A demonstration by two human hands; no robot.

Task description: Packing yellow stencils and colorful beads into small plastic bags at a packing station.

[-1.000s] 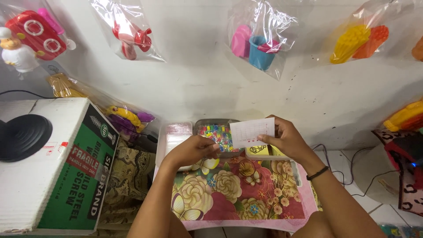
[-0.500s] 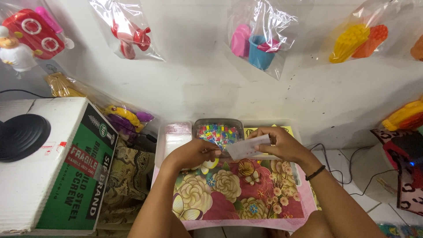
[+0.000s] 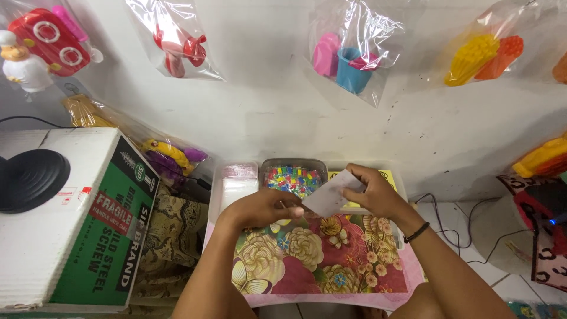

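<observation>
The small white packet (image 3: 331, 198), held upright and facing the camera in the right hand (image 3: 378, 195) a second ago, now lies tilted lower between both hands. The left hand (image 3: 263, 207) now pinches its lower left corner, above the flowered cloth (image 3: 319, 260), uncovering the tray of coloured beads (image 3: 293, 176).

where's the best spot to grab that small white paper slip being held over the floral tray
Pinch the small white paper slip at its free lower left corner, coming from the left, since the right hand covers its upper right edge and the left hand sits beside that corner.
</observation>
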